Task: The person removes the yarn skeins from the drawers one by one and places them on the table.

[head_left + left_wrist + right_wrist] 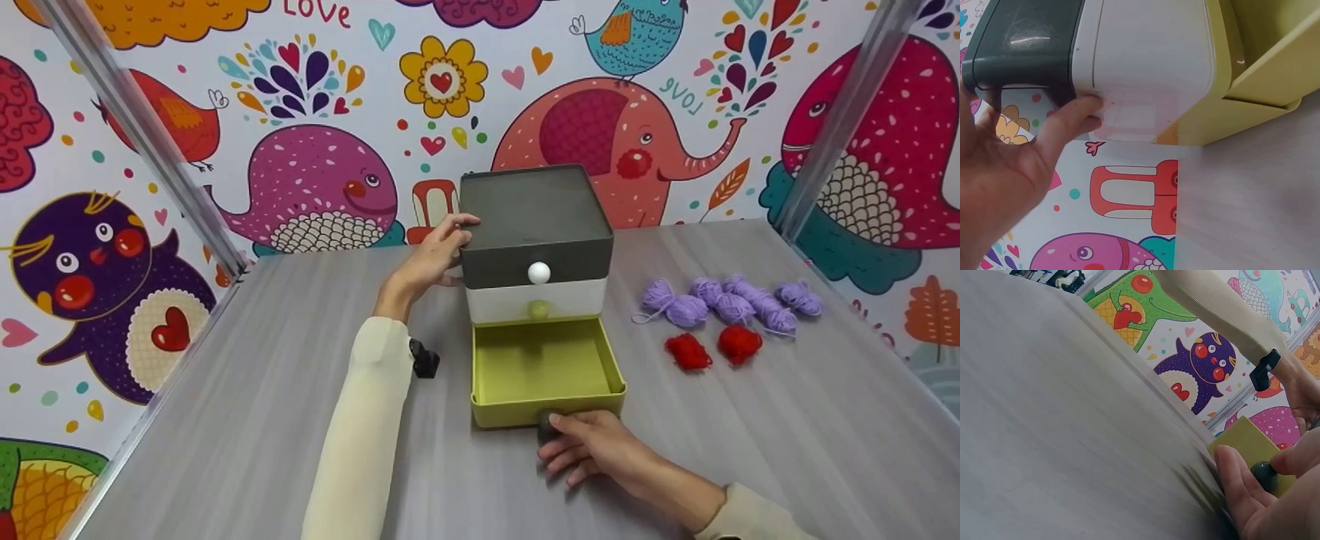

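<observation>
A small drawer unit (532,206) has a dark grey top tier, a white middle tier (495,304) and a yellow-green bottom drawer (484,414), pulled out with its bare floor showing. My right hand (600,454) is at the front of that drawer, thumb and forefinger pinching its dark round knob (1265,476); the other fingers extend below. My left hand (435,251) rests against the unit's left side, fingertips at the top rim. In the left wrist view, the thumb (1075,115) lies along the white tier's side.
Right of the unit lie several lilac yarn bundles (757,304), with two red yarn bundles (739,345) in front of them. A patterned wall panel (322,187) stands behind the grey table (262,420). Metal posts (847,120) rise at the table's sides.
</observation>
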Tool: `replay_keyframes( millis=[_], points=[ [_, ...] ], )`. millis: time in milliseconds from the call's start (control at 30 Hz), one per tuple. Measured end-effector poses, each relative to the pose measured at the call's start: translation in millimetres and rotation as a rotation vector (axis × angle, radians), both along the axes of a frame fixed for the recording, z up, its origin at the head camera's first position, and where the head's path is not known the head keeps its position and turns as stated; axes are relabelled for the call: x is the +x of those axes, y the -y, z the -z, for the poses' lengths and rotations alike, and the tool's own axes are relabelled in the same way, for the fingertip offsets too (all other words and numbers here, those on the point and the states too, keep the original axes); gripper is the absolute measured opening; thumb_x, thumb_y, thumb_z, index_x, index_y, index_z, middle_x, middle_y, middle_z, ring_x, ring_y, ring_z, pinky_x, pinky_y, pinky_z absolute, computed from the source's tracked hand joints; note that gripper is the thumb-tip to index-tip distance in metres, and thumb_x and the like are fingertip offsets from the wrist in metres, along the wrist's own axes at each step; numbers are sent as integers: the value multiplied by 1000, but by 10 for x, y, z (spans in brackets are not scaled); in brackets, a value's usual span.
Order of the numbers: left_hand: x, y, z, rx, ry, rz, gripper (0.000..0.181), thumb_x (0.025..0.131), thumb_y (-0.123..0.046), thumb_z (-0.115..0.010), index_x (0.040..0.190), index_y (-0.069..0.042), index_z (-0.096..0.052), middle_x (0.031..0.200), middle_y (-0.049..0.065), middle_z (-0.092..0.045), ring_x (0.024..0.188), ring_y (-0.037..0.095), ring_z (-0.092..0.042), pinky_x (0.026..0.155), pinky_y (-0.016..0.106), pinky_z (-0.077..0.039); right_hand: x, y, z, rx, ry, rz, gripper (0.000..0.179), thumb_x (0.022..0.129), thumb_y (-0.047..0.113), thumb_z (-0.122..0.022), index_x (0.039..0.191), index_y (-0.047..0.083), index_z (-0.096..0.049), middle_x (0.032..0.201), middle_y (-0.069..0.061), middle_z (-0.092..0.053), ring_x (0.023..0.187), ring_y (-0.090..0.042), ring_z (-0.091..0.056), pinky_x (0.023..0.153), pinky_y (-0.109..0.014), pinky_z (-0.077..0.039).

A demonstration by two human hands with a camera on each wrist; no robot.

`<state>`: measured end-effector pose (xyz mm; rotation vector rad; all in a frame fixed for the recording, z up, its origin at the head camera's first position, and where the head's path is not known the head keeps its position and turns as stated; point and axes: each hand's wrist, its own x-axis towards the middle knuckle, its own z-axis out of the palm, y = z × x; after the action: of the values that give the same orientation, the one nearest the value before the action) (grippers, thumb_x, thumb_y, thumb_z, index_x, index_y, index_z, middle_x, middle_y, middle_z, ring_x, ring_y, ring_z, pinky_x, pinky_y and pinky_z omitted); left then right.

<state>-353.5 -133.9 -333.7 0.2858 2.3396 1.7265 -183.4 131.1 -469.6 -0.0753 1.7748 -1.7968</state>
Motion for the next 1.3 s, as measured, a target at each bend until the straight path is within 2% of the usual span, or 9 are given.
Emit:
replay_keyframes(
  millis=[167, 400, 900, 1300],
  points=[
    [-3, 7, 16, -9, -7, 8, 36, 105, -35, -42, 141, -31, -43, 158, 11, -30, 144, 54, -32, 102, 65, -47, -33, 33, 23, -15, -19, 15, 53, 101, 39, -56, 115, -12, -61, 87, -4, -77, 74, -13, -73, 60, -26, -59],
    [8, 26, 28, -9, 2, 1, 35, 105, -35, -42, 140, -33, -44, 154, 11, -35, 142, 51, -37, 103, 64, -47, -111, 78, 46, -22, -42, 46, 52, 101, 38, -57, 115, -12, -60, 86, -3, -77, 73, -14, -73, 60, -26, -59],
    [26, 19, 15, 0, 12, 1, 35, 106, -35, -42, 141, -32, -44, 158, 12, -30, 146, 54, -30, 102, 63, -47, -298, 129, 21, 12, -40, 78, 49, 101, 36, -57, 116, -11, -62, 86, -2, -76, 73, -11, -72, 62, -25, -59],
    [16, 9, -2, 13, 5, 2, 35, 106, -34, -42, 140, -31, -44, 153, 12, -35, 143, 51, -36, 101, 63, -49, -470, 94, 34, -39, -34, 110, 42, 101, 33, -56, 118, -5, -56, 86, -1, -77, 72, -11, -72, 63, -25, -59]
  ],
)
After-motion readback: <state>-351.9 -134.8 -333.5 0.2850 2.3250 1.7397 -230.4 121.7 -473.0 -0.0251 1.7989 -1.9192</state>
